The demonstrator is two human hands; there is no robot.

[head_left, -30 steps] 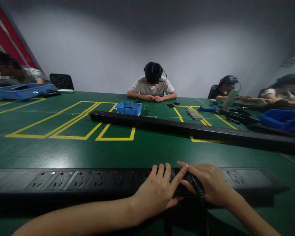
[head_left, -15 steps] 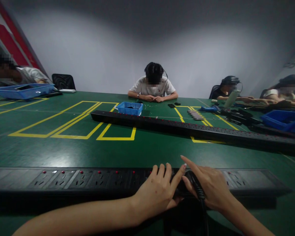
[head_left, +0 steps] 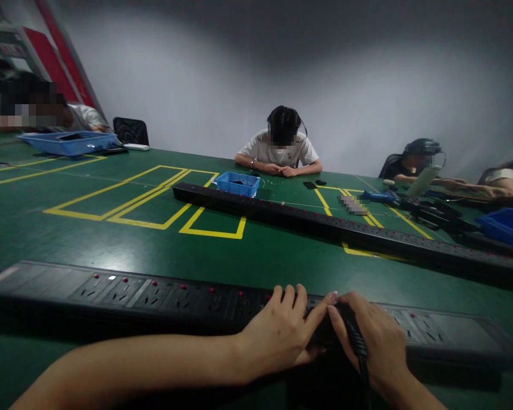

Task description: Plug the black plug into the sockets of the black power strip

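A long black power strip (head_left: pixel 166 299), with red indicator lights along one edge, lies across the green table in front of me. My left hand (head_left: pixel 284 327) grips it right of its middle, fingers over the top and thumb low on the near side. Its index fingertip reaches the black plug. My right hand (head_left: pixel 373 336) is closed around that plug, whose ribbed black cable (head_left: pixel 357 341) hangs down toward me. The plug sits against the sockets, mostly covered by my fingers; how far it is in, I cannot tell.
Beyond lies a second long black power strip (head_left: pixel 282 215), slanting to the right. Blue bins (head_left: pixel 238 185) stand on the table (head_left: pixel 123 250), marked with yellow tape. One person (head_left: pixel 282 149) sits opposite; others sit left and right. A blue-handled tool (head_left: pixel 380 197) lies at the right.
My view has tilted, so the near strip now slopes down to the right. My right index finger, stretched out before, has bent in onto the plug. My left hand keeps its hold.
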